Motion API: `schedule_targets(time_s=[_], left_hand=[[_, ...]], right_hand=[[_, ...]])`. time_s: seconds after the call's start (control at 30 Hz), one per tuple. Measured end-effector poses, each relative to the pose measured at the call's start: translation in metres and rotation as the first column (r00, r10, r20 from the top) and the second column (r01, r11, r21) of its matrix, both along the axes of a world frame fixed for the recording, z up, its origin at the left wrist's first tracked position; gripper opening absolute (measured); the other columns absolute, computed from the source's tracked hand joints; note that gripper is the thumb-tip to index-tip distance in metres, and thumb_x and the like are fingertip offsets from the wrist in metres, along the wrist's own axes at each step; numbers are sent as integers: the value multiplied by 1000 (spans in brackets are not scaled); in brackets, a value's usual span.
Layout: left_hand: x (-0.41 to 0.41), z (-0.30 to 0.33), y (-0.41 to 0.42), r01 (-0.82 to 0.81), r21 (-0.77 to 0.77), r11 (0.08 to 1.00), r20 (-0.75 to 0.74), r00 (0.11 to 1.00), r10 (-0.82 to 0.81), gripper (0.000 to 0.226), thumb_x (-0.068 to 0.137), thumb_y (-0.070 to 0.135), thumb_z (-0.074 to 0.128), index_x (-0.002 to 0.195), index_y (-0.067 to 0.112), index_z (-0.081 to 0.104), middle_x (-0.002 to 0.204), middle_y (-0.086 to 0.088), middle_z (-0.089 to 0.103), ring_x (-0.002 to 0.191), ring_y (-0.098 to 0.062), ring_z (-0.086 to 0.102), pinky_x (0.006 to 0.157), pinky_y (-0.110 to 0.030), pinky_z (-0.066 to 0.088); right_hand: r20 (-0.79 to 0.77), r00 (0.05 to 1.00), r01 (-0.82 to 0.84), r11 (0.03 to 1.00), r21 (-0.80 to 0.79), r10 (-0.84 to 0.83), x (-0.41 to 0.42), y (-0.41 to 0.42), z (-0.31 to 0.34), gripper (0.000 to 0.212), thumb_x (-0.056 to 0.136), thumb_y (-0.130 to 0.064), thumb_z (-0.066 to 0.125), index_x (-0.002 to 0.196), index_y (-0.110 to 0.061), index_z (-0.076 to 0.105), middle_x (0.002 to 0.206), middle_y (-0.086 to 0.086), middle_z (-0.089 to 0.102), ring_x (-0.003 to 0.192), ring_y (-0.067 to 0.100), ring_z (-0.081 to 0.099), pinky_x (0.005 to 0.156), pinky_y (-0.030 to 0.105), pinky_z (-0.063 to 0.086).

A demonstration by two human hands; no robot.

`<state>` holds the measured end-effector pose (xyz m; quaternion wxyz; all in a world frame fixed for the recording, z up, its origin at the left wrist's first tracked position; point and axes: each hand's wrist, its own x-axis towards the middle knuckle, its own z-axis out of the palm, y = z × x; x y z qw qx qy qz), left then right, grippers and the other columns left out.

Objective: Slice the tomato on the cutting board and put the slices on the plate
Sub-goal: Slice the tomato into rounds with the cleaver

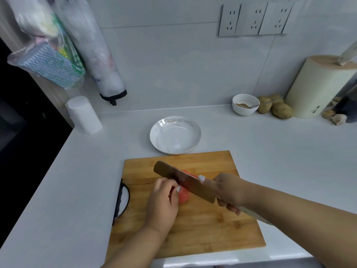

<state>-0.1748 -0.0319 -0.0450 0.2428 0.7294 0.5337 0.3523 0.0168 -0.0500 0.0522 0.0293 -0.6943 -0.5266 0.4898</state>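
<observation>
Tomato [183,197] sits on the cutting board [202,229], tucked under the fingers of the left hand [164,204], which curls over its near side and pins it down. Most of it is hidden by that hand and by the blade; only a red patch shows beside the knuckles and a sliver past the knife. The right hand [227,190] is wrapped tight around the handle of a broad knife [183,179], forefinger laid along the blade, whose flat runs across the fruit just beyond the left fingertips.

By my judgement it will handle soft and slick — thin skin, wet inside, apt to roll or squash under a hard press. Best held from above with fingertips tucked back from the edge, and cut with a drawing stroke rather than a straight push. Slices will be limp and should be lifted from beneath or carried on the blade.

Beyond both hands, just past the board's far edge, the plate [164,140] lies bare — no slice has reached it. Whether any cut is complete I cannot tell.
</observation>
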Motion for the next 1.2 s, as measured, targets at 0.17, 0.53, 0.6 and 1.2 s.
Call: schedule_targets(time_s=[0.17, 0.53, 0.6, 1.2], left_hand=[[1, 1, 2, 5, 4, 1000, -12, 1000, -5, 12, 90, 15, 57, 87, 26, 60, 96, 14, 47, 80, 1, 52, 65, -6, 40], [1, -2, 2, 1, 16, 1000, -6, 1000, -1, 11, 89, 14, 58, 87, 23, 62, 97, 13, 47, 83, 1, 52, 67, -6, 40], [1, -2, 2, -1, 20, 1000, -10, 1000, 2, 10, 89, 14, 58, 87, 23, 62, 96, 12, 47, 83, 1, 52, 66, -7, 40], [2, -4, 3, 1, 31, 1000, -7, 1000, -1, 10, 88, 13, 58, 85, 22, 61, 95, 10, 48, 75, -3, 52, 61, -11, 40]], right_hand=[[0, 1000, -18, 1000, 23, 18, 7, -6, 16, 64, 91, -67, 31, 79, -9, 55, 53, 2, 50, 31, 11, 41, 46, 24, 46], [12, 999, -51, 999, -4, 51, 11, -10, 18, 79, 90, -68, 31, 106, 3, 63, 56, 4, 51, 33, 11, 43, 48, 24, 47], [15, 999, -46, 999, -10, 47, 7, -7, 17, 77, 90, -68, 31, 105, 1, 63, 56, 3, 51, 35, 12, 43, 47, 24, 47], [82, 997, 5, 995, -101, 3, 14, -9, -3, 71, 90, -70, 31, 112, -9, 59, 60, 3, 52, 39, 12, 43, 46, 21, 44]])
